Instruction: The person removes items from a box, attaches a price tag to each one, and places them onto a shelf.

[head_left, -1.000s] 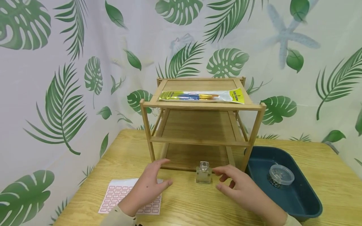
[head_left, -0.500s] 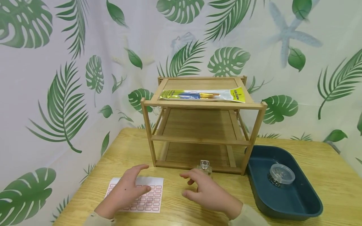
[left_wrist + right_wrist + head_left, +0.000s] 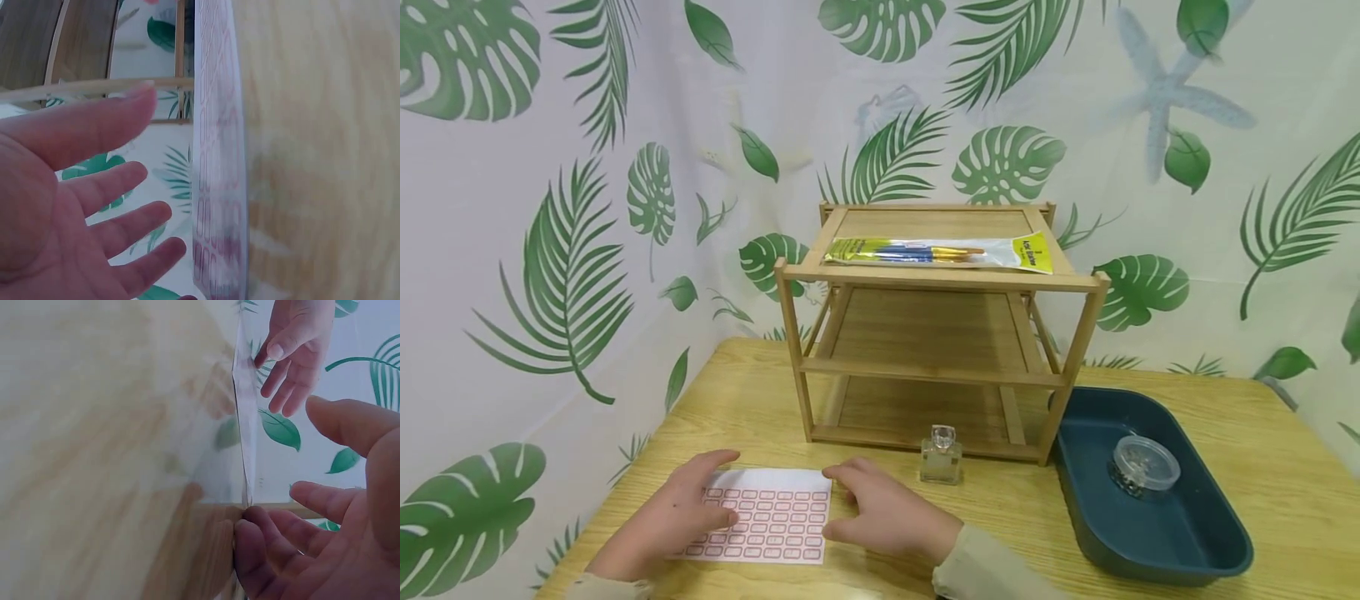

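Observation:
A white sheet of red-bordered labels (image 3: 775, 527) lies on the wooden table. Over its left edge is my left hand (image 3: 673, 512), thumb and fingers spread apart. The left wrist view shows that hand's palm (image 3: 37, 231) and separated fingers beside the label sheet (image 3: 219, 156), with nothing between them. My right hand (image 3: 887, 510) is at the sheet's right edge, thumb apart from the fingers. In the right wrist view, its lower fingertips (image 3: 250, 534) are down at the tabletop, right by the sheet's near end (image 3: 249, 487). A small clear glass bottle (image 3: 941, 460) stands behind the right hand.
A three-tier wooden rack (image 3: 931, 372) stands at the back, with a packet of paintbrushes (image 3: 940, 253) on top. To its right is a dark blue tray (image 3: 1172, 542) holding a round clear-lidded tub (image 3: 1146, 465). Leaf-patterned cloth (image 3: 700, 192) hangs behind the table (image 3: 1000, 542).
Both hands have moved left and down to the label sheet. My right hand passed in front of the glass bottle, which shows in full again. The bottle and sheet stay in place.

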`<state>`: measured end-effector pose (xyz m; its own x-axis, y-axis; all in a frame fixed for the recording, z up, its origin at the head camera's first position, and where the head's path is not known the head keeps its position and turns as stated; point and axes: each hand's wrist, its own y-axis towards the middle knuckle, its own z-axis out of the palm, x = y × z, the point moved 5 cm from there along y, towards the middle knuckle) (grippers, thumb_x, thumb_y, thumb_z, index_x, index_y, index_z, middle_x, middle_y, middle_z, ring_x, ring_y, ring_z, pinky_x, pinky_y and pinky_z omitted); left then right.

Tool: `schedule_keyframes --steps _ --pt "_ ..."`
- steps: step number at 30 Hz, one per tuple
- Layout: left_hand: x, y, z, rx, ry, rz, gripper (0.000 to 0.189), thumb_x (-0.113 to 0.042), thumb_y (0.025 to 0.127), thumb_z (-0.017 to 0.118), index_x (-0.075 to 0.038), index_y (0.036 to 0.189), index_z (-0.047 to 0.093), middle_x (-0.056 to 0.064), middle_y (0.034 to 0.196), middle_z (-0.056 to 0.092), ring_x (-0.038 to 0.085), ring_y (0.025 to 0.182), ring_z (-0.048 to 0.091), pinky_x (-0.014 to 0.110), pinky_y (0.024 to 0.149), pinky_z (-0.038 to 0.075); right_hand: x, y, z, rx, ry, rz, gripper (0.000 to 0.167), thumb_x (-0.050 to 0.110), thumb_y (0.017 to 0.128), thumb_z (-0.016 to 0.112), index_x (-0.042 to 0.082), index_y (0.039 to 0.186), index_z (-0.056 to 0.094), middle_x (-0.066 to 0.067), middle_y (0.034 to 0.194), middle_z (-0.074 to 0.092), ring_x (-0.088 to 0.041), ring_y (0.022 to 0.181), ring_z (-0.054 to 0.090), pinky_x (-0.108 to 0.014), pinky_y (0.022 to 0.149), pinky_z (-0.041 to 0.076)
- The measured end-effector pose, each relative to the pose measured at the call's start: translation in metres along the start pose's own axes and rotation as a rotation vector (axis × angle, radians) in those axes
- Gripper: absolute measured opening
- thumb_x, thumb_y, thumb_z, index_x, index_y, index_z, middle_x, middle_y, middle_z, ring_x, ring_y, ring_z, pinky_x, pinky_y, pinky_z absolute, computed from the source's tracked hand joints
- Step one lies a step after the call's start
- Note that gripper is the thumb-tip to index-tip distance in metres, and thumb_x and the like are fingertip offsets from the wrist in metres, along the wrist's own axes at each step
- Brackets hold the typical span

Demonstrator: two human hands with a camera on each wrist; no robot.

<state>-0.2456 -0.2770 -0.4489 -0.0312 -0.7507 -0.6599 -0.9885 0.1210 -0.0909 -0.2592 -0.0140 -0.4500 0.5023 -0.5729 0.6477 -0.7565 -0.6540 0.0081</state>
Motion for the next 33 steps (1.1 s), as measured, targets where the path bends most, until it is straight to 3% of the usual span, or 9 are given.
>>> schedule_keyframes --steps 7,15,20,27,33 --pt "0.015 -0.003 -0.005 0.072 0.064 -0.083 0.088 -0.011 0.075 0.086 -0.006 0.152 0.044 0.024 0.155 0.038 0.051 0.142 0.028 0.07 0.111 0.022 0.002 0.02 0.012 0.009 -0.057 0.051 0.082 0.043 0.083 0.078 0.009 0.151 0.048 0.0 0.143 0.05 -0.02 0.13 0.049 -0.041 0.107 0.043" --pt "0.019 -0.002 -0.005 0.072 0.134 -0.108 0.086 -0.008 0.074 0.086 -0.002 0.15 0.046 0.026 0.153 0.04 0.053 0.14 0.028 0.071 0.11 0.023 0.005 0.033 0.018 -0.013 -0.186 0.064 0.088 0.042 0.075 0.088 0.008 0.147 0.052 -0.001 0.132 0.053 -0.015 0.112 0.056 -0.033 0.094 0.05" --pt "0.017 0.001 -0.002 0.069 0.171 -0.116 0.084 -0.011 0.076 0.087 -0.002 0.149 0.047 0.026 0.149 0.042 0.052 0.136 0.032 0.071 0.107 0.027 0.004 0.032 0.018 -0.018 -0.209 0.1 0.087 0.041 0.071 0.09 0.011 0.144 0.055 0.003 0.118 0.054 -0.01 0.1 0.055 -0.031 0.086 0.051" --pt "0.016 0.003 -0.002 0.052 0.162 -0.1 0.071 -0.005 0.076 0.084 -0.007 0.141 0.056 0.018 0.137 0.053 0.041 0.126 0.042 0.066 0.102 0.036 0.002 0.028 0.015 -0.013 -0.196 0.104 0.062 0.037 0.072 0.088 0.018 0.127 0.065 0.01 0.105 0.057 -0.008 0.096 0.054 -0.032 0.085 0.049" --pt "0.016 0.004 0.0 0.074 0.085 -0.149 0.047 -0.001 0.081 0.079 -0.012 0.125 0.066 0.009 0.128 0.061 0.03 0.114 0.051 0.059 0.099 0.041 0.0 0.028 0.015 0.0 -0.182 0.077 0.023 0.032 0.08 0.081 0.025 0.094 0.065 0.013 0.085 0.051 -0.007 0.077 0.047 -0.028 0.068 0.043"
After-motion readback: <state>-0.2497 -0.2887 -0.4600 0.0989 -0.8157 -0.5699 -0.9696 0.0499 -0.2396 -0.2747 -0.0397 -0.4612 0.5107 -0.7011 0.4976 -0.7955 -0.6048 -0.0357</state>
